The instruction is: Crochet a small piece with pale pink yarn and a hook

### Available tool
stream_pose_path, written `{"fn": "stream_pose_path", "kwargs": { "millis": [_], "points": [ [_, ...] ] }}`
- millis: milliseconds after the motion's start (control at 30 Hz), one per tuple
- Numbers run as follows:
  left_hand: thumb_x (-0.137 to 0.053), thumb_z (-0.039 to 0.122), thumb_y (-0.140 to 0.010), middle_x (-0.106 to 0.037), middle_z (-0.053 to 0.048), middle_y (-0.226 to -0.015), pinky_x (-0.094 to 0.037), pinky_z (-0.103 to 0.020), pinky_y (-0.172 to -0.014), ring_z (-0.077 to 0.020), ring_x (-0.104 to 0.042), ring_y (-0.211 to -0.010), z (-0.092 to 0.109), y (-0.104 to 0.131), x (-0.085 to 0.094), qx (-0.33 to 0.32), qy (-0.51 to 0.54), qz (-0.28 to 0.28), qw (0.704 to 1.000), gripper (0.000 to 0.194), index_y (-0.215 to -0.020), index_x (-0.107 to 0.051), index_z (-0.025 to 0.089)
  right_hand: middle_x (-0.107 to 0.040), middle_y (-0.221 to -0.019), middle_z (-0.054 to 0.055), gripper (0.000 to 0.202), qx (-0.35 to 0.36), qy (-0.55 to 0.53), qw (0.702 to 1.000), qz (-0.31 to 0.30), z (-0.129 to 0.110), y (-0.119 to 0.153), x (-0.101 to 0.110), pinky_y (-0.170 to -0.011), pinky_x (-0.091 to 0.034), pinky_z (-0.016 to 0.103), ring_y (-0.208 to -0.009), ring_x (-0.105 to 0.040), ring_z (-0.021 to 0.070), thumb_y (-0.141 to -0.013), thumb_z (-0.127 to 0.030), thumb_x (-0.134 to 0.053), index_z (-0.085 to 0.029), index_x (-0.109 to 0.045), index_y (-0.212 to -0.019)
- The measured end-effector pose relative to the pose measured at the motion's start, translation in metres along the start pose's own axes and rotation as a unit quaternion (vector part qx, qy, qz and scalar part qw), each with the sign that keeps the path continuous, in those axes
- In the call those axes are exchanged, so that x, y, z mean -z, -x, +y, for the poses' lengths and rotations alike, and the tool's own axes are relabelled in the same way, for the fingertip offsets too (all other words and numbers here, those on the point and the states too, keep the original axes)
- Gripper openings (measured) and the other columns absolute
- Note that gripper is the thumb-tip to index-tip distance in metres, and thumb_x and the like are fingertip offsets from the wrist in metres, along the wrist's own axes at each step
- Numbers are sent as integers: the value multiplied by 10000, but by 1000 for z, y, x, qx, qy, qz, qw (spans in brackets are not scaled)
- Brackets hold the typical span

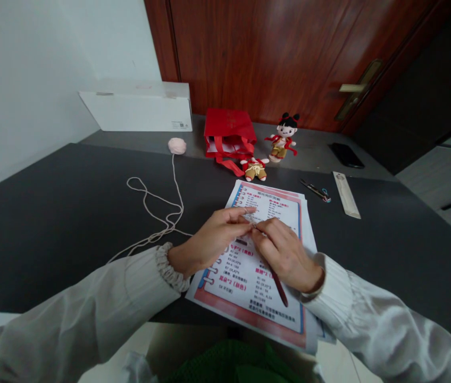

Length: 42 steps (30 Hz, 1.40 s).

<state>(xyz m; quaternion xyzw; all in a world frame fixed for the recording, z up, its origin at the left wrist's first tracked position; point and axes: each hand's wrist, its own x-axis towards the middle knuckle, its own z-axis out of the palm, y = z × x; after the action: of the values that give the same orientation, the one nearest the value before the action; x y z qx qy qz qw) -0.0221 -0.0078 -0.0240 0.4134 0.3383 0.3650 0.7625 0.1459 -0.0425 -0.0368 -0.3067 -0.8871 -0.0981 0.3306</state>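
Head view shows both hands meeting over the printed pattern sheet (265, 255) at the near edge of the dark surface (50, 213): the left hand (205, 247) pinches the pink yarn strand (157, 213), the right hand (285, 255) fingers are closed on a crochet hook (279, 287). The loose strand loops back to the yarn ball (176, 145) near the far edge; a tug could likely roll it off or snag the loops

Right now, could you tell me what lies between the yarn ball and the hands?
In the head view, a loose yarn strand trails over bare dark tabletop.
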Motion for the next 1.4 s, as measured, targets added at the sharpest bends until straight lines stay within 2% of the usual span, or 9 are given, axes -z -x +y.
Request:
{"fn": "stream_pose_path", "kwargs": {
  "millis": [167, 367, 567, 733, 967, 1100, 1200, 1333, 1400],
  "points": [
    [-669, 137, -742, -593, 28, -699, -403, -257, -669, -101, -525, -666, 2, 3, -4, -66, -101, 40, 992, 467, -1203, -590, 121, -591, -865, 57, 126, -124, -162, 977, 59, -7, 1, -9, -654, -446, 332, -783, -531, 192, -924, -119, -477, -230, -537, -924],
    [-675, 186, -756, -582, 17, -709, -424, -303, -768, -136, -569, -757, 8, 0, 2, -140, -173, 58, 973, 216, -964, -656, 133, -562, -765, -15, 101, -333, -496, 781, 182, -2, -2, -17, -627, -438, 301, -635, -533, 136, -917, -253, -542, -237, -511, -822],
    [-615, 167, -798, -668, -73, -930, -419, -333, -908, -221, -574, -1098, 11, 1, 8, -213, -329, 56, 918, 187, -623, -549, 169, -598, -833, 12, 45, -326, -417, 835, 151, -6, 1, -7, -675, -424, 299, -754, -549, 154, -861, -214, -625, -230, -590, -837],
    [-562, 165, -834, -664, -52, -823, -447, -340, -856, -202, -620, -941, 13, 5, 6, -261, -434, 70, 860, 146, -689, -561, 185, -562, -676, -19, 175, -393, -515, 744, 162, -2, -6, -4, -559, -419, 281, -559, -503, 125, -913, -269, -533, -220, -528, -745],
    [-566, 121, -814, -697, -79, -971, -458, -315, -807, -183, -630, -900, 15, 3, 8, -268, -454, 62, 847, 128, -699, -582, 176, -598, -857, 42, 126, -166, -314, 933, 56, 2, -1, 8, -705, -458, 334, -799, -562, 182, -875, -108, -546, -234, -551, -881],
    [-569, 113, -809, -690, -58, -885, -467, -300, -759, -155, -610, -785, 16, 3, 9, -259, -461, 61, 847, 96, -826, -651, 159, -599, -855, 43, 144, -139, -315, 938, 38, 6, 1, 12, -701, -456, 331, -796, -561, 179, -871, -85, -541, -228, -558, -870],
    [-588, 119, -801, -679, -49, -880, -470, -303, -768, -147, -602, -769, 15, 2, 10, -252, -443, 49, 859, 207, -993, -657, 152, -603, -803, 18, 73, -261, -425, 863, 81, 11, 0, 8, -655, -444, 304, -713, -557, 153, -873, -165, -586, -221, -571, -829],
    [-608, 133, -792, -662, -39, -873, -455, -301, -804, -159, -608, -843, 14, 2, 8, -231, -382, 17, 894, 67, -835, -654, 157, -564, -675, -23, 137, -372, -613, 689, 103, 13, -6, -1, -557, -422, 265, -568, -510, 118, -865, -241, -603, -209, -538, -749],
    [-619, 136, -784, -651, -33, -839, -447, -295, -793, -163, -604, -857, 13, 3, 4, -206, -334, -2, 920, 21, -778, -634, 149, -555, -680, -28, 134, -381, -641, 658, 103, 9, -7, -5, -539, -420, 256, -558, -502, 113, -874, -243, -587, -214, -518, -762]
  ]
}}
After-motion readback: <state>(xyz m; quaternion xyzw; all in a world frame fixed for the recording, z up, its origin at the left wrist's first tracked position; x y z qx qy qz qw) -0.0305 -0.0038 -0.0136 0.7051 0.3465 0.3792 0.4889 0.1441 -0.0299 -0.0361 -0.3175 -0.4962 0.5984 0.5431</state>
